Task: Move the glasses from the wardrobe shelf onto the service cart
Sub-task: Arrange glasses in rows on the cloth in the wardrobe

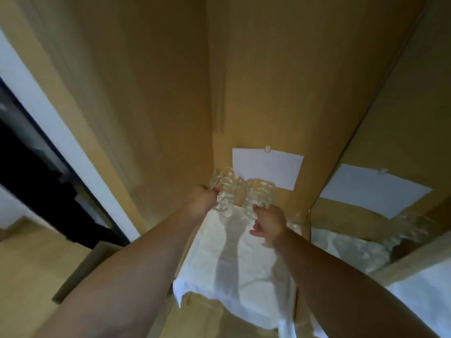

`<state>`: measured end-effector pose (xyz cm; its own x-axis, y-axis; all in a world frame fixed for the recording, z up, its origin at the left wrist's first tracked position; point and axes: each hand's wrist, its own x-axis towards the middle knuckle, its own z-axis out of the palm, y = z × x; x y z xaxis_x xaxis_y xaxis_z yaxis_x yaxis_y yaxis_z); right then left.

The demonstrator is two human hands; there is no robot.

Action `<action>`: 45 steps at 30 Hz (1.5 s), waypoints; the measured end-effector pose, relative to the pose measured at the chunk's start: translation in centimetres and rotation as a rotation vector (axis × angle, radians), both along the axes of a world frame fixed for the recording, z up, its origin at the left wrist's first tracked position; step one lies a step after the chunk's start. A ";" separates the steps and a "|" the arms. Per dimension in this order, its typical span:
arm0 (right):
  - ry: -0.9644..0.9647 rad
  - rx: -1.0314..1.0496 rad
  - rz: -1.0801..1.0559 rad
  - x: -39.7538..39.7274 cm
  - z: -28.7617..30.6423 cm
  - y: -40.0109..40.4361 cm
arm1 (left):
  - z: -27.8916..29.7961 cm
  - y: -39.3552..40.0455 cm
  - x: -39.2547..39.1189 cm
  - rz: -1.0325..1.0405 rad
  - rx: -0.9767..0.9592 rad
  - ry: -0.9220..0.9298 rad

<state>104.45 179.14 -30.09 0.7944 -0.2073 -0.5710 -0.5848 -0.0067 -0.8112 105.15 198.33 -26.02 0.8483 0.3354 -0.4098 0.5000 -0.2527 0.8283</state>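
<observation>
White cloth [246, 272] covers the wardrobe shelf [195, 311] and serves as the landmark for everything else. Nearest the camera, two bare forearms reach forward over the cloth's front edge, which hangs a little over the wooden shelf lip. Above the cloth's far half, the left hand [202, 201] grips a clear patterned glass [225, 191] by its lower part, fingers curled round it, the glass tilted and lifted off the cloth. Just right of it, the right hand [269, 224] holds a second clear glass [260, 195] from below, thumb and fingers pinched on its base; its lower fingers stick out loosely to the left. The two glasses sit just beside each other, rims nearly touching, both in the air above the cloth. At the cloth's far right corner a third glass [296, 219] stands against the side, blurred. Behind the cloth, on the wooden back panel, a white sheet of paper [267, 170] hangs from a small clip. Right of the cloth, a mirror panel [380, 215] repeats the paper, cloth and glassware. Left of the cloth, beyond the wardrobe's side wall, lie a white strip of wall and a dark opening [31, 164].
</observation>
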 end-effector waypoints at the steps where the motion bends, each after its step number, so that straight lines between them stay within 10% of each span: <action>1: -0.042 -0.029 0.019 -0.4 1.6 0.3 | 1.5 0.4 -0.4 -0.002 0.022 -0.027; 20: -0.439 -0.270 0.025 -14.8 20.1 3.3 | 18.1 6.3 -13.9 0.039 -0.171 -0.417; 45: -0.528 -0.352 -0.152 -33.1 23.6 -8.4 | 20.2 -6.3 -26.8 -0.176 -0.318 -0.381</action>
